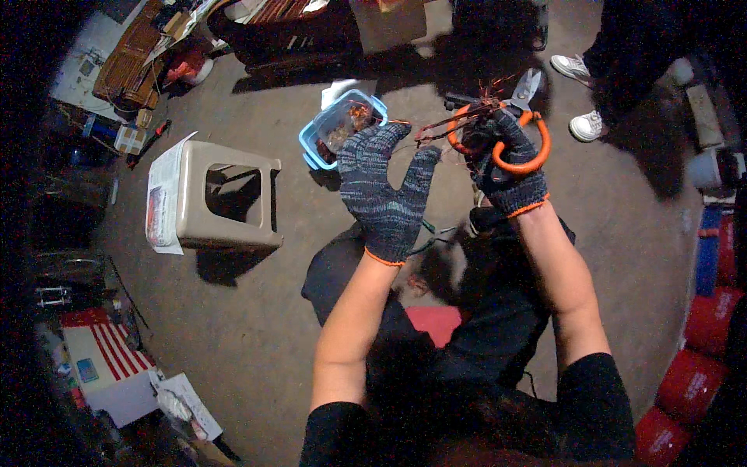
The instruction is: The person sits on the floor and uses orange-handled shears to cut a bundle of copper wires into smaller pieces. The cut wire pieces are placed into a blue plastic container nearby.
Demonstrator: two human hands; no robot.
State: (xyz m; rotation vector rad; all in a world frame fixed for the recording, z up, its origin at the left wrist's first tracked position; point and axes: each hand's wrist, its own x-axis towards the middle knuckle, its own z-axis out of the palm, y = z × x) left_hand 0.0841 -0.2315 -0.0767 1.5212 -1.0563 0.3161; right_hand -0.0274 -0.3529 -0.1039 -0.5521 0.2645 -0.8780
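Observation:
On my left hand (385,187) is a dark grey knit glove with an orange cuff; thumb and fingers are spread. A thin copper-coloured wire shows at its fingertips, and whether they pinch it is unclear. My right hand (508,157), gloved alike, is closed around scissors with orange handles (543,146) and a bundle of reddish wires (452,121). The scissors' blades (527,87) point up and away from me, slightly parted. Just beyond my left hand stands a clear plastic container with a light blue rim (307,140), holding copper-coloured scraps (357,117).
A beige plastic stool (195,192) with printed paper on it stands at left. Pliers (433,238) lie low between my legs, near a red surface (435,324). Another person's white shoes (586,126) are at upper right. Red containers (691,379) line the right side; dark furniture (303,35) stands ahead.

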